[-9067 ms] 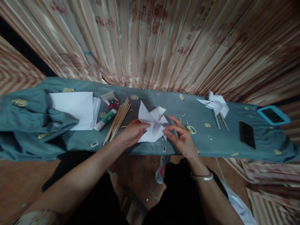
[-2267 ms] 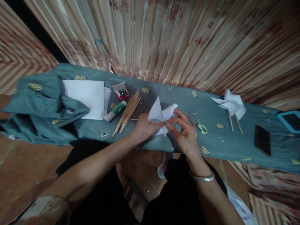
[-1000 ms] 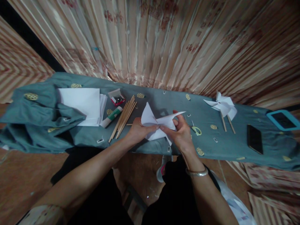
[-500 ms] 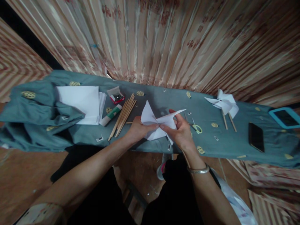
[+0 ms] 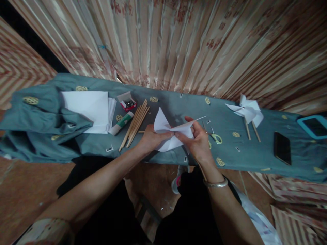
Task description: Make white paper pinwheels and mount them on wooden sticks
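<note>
Paper (image 5: pixel 168 144), white, pointed-bladed | held over blue-green cloth-covered desk (image 5: pixel 252 156) | left hand (image 5: pixel 153 136) and right hand (image 5: pixel 198 139) pinching its centre | folding looks done; whether thin tan wooden stick (image 5: pixel 141 131) is fastened can't be told | white paper pinwheel shape (image 5: pixel 249 111), apparently complete, lies at right

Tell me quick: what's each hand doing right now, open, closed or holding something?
Left hand: closed on the folded white paper pinwheel, thumb near its centre.
Right hand: closed on the same pinwheel, thumb also near the centre.
</note>
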Demonstrator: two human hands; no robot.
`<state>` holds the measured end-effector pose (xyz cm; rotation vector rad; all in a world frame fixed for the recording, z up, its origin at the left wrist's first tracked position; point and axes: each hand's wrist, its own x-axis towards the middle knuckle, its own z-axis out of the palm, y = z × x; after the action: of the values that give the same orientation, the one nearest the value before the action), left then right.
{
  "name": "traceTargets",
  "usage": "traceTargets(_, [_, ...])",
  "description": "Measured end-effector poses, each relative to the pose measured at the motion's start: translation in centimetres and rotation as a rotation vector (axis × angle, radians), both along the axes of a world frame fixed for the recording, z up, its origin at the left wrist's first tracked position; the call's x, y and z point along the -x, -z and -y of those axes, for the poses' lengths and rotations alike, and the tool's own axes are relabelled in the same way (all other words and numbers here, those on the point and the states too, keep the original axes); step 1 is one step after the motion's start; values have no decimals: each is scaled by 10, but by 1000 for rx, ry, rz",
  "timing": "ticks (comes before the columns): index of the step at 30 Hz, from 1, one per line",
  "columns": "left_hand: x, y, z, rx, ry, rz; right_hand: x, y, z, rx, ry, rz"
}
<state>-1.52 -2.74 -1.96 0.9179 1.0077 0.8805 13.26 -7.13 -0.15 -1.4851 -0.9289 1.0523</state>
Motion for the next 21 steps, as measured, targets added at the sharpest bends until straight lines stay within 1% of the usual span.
traceTargets(7, [1,-2,-1,12,19,2,0,-1,1,-14,3,37])
traceTargets(13, [2,0,-2,3,30,-15,-1,-2,1,-14,-22,11])
traceTargets(21, [1,-2,-2,14,20,-31,-4,2,1,-7,-40,59])
